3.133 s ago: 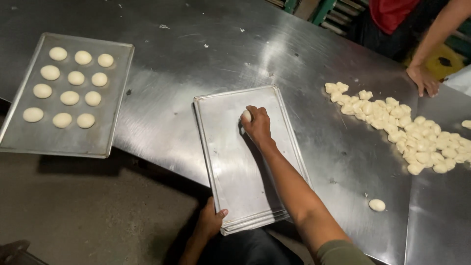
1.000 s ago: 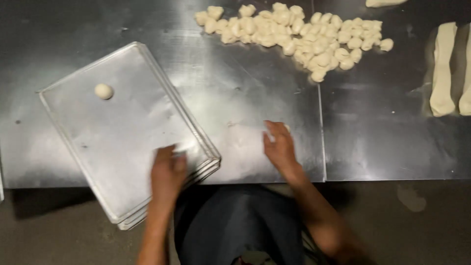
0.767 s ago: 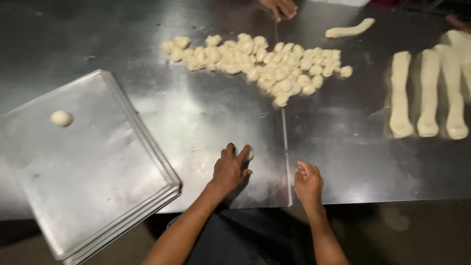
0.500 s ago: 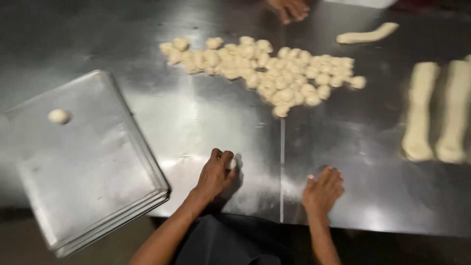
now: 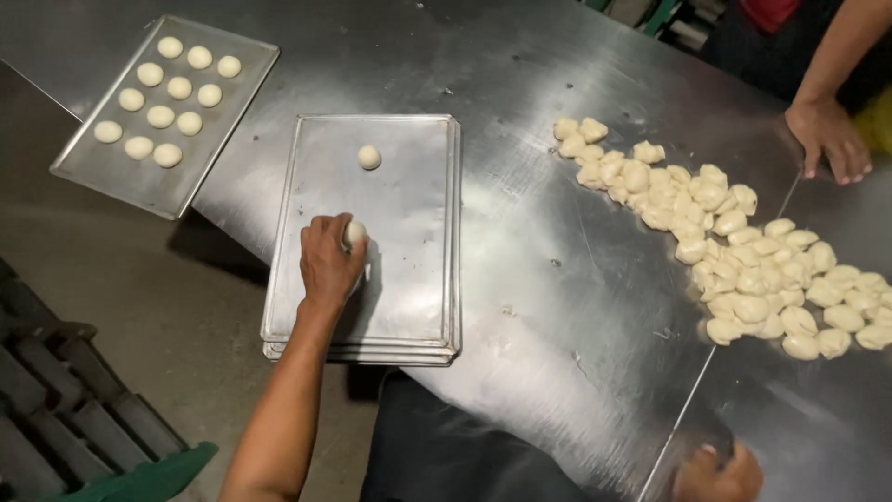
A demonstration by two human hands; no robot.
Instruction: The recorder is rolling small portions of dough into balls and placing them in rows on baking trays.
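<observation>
Dough ball point(image 5: 355, 232) now sits gripped in left hand point(image 5: 327, 265) fingers over tray point(image 5: 409, 279), off the table.

Table point(image 5: 557, 56): brushed stainless steel, semi-glossy, scuffed, with a seam between sheets. Stacked baking trays point(image 5: 409, 279): thin sheet metal, duller matt grey, smooth. Far tray point(image 5: 111, 177): same metal, worn finish. Dough ball point(image 5: 369, 156) and dough pieces point(image 5: 743, 251): soft, matt, pale cream; rolled balls smooth, cut pieces rougher.

Bakery production kitchen — long steel worktable point(image 5: 520, 56), stacked baking trays point(image 5: 409, 279), heap of cut dough pieces point(image 5: 743, 251)
</observation>
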